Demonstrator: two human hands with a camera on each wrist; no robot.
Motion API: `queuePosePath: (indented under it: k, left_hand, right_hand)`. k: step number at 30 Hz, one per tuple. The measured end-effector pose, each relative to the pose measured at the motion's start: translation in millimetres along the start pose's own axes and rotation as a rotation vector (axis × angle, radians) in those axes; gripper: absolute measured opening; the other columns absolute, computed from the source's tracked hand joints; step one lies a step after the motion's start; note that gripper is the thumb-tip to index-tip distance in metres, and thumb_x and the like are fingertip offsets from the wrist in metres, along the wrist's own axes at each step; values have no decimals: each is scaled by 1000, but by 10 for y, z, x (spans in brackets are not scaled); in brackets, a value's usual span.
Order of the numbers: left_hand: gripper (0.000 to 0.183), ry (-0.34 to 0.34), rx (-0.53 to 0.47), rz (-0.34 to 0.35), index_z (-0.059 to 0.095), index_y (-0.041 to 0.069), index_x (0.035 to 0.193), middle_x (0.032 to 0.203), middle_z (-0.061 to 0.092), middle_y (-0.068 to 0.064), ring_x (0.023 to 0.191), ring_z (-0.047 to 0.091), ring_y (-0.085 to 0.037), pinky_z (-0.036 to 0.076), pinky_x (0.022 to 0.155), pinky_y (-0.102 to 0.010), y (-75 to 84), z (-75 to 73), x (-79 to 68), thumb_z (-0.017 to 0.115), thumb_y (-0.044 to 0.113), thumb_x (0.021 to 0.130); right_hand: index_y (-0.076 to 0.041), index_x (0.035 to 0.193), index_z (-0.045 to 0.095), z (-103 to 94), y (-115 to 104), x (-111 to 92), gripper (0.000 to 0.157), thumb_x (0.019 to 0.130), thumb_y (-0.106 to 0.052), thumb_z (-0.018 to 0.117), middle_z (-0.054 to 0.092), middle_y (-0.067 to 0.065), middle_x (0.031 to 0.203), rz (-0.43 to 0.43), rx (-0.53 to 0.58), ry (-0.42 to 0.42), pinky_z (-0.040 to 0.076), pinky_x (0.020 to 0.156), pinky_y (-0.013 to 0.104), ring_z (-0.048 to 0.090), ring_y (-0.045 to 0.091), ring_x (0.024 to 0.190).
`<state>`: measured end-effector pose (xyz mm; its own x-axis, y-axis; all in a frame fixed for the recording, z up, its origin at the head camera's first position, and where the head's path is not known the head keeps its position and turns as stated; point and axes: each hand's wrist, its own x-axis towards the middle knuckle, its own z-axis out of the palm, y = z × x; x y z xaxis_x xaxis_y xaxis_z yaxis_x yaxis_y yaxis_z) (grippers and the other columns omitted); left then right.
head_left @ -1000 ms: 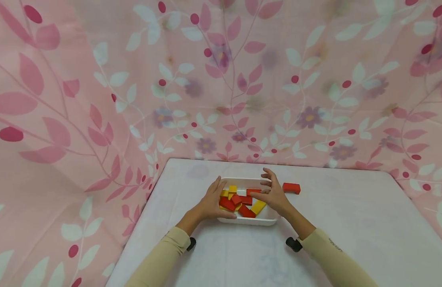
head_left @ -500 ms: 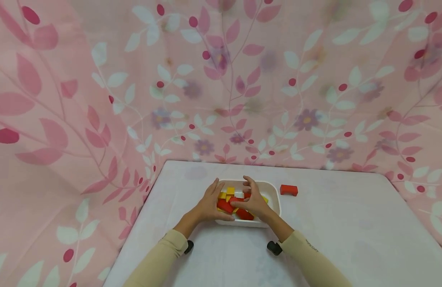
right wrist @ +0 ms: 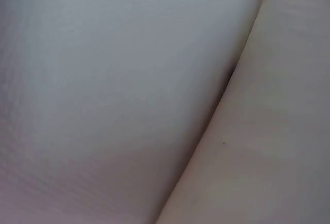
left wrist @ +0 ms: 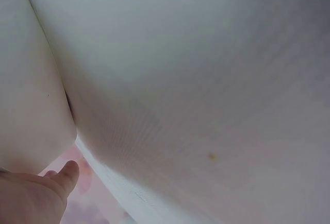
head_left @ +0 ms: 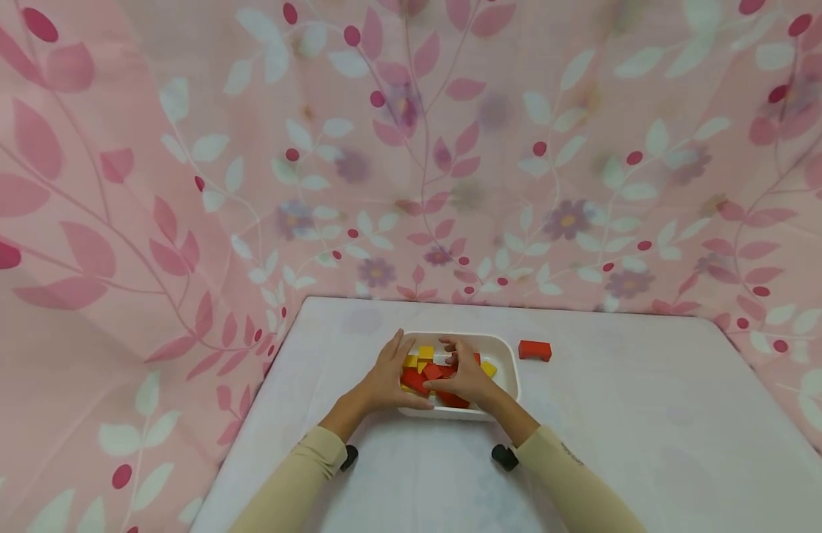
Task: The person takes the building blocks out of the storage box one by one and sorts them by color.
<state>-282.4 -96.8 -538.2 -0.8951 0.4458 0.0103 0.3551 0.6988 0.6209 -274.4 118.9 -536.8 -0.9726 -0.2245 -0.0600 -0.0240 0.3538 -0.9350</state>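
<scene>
My left hand [head_left: 384,378], fingers [head_left: 390,354] spread, presumably steadies the white tray [head_left: 506,369] by its left end, while my right hand [head_left: 471,380] curves over its red and yellow blocks [head_left: 415,381], whether gripping I cannot tell.

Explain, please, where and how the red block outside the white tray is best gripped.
Probably pinch the red block across its long front and back faces, from above, with the right hand: it lies lengthwise left to right, apart from the white tray, uncovered.
</scene>
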Motion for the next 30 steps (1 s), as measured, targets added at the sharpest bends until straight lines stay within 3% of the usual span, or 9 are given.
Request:
queuePosePath:
  k: [11,30]
  left_hand:
    - [127,2,2,-3,15,30,159,168,-2,-1,154,8,-30,33,113,-63,-5,5,11,81,70,59]
    - [126,8,7,8,15,32,158,168,1,-9,153,9,-32,31,114,-64,-26,7,16,82,70,59]
  right_hand:
    - [-25,144,34,9,7,-15,87,75,-29,87,41,8,143,-53,-23,-29,49,105,45,46,22,116]
    - [-24,142,39,13,12,0,82,76,-28,87,45,8,138,-35,-30,-63,47,107,45,46,23,116]
